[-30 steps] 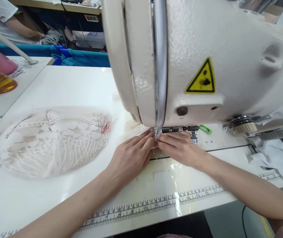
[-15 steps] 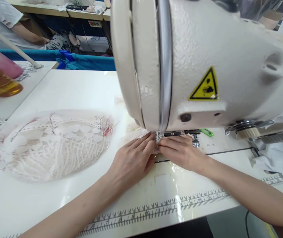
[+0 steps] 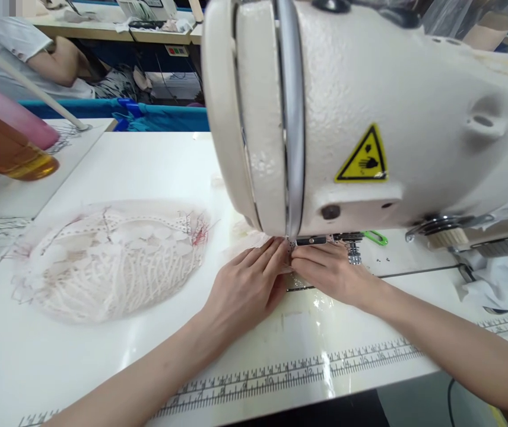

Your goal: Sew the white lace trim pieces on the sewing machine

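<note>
Under the head of a white sewing machine [image 3: 347,89], a small piece of sheer white lace fabric [image 3: 256,240] lies by the needle area, mostly covered by fingers. My left hand [image 3: 247,279] is closed on it, fingers together and pressed down, thumb tucked low. Just right of it, my right hand [image 3: 327,270] has bent fingers pinching the same fabric near the presser foot, which is largely hidden. Several fingertips of the two hands nearly touch. A gathered white lace piece [image 3: 111,261] with red thread ends rests on the table to the left.
A printed ruler strip [image 3: 272,379] runs along the front edge of the white table [image 3: 156,160]. A green clip-like piece [image 3: 375,238] lies right of the needle area. Pink [image 3: 22,110] and amber [image 3: 11,148] bottles stand far left. A co-worker's arm [image 3: 60,62] shows behind.
The lace by the needle has shifted slightly and less of it shows between my hands. The whole view has moved a little; both hands keep nearly the same pose.
</note>
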`<state>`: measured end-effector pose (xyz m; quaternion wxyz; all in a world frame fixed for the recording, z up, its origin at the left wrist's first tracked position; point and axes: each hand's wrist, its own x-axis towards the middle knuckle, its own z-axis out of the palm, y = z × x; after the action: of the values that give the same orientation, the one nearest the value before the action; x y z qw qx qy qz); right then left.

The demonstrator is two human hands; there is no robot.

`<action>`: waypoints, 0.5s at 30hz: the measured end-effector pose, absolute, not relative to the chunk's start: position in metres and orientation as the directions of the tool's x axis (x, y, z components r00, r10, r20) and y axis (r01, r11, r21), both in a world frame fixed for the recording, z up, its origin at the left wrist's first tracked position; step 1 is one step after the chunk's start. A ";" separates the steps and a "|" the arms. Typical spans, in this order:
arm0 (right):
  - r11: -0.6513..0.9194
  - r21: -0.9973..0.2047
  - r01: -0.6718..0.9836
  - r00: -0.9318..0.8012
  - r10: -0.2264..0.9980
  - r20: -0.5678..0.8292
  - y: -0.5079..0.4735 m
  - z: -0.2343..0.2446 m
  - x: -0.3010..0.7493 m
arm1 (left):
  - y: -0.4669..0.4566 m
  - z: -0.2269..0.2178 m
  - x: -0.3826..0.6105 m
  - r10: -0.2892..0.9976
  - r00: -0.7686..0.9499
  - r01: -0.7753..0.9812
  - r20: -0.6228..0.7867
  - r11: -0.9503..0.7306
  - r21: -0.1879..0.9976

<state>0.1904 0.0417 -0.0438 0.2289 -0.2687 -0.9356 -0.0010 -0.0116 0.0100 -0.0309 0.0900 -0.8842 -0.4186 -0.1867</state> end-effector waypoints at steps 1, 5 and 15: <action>0.856 -0.126 0.501 -0.754 0.503 0.423 0.042 -0.043 0.191 | 0.010 -0.031 -0.011 0.704 0.583 0.773 0.405 -0.635 -0.009; 0.850 -0.114 0.514 -0.759 0.513 0.400 0.042 -0.040 0.195 | 0.009 -0.032 -0.010 0.687 0.585 0.770 0.432 -0.638 -0.027; 0.790 -0.030 0.613 -0.696 0.558 0.452 0.041 -0.042 0.198 | 0.011 -0.033 -0.006 0.686 0.577 0.770 0.443 -0.638 -0.015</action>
<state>0.1978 0.0408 -0.0415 0.2246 -0.3184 -0.9189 -0.0614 -0.0061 0.0109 -0.0330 0.1033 -0.8820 -0.4126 -0.2028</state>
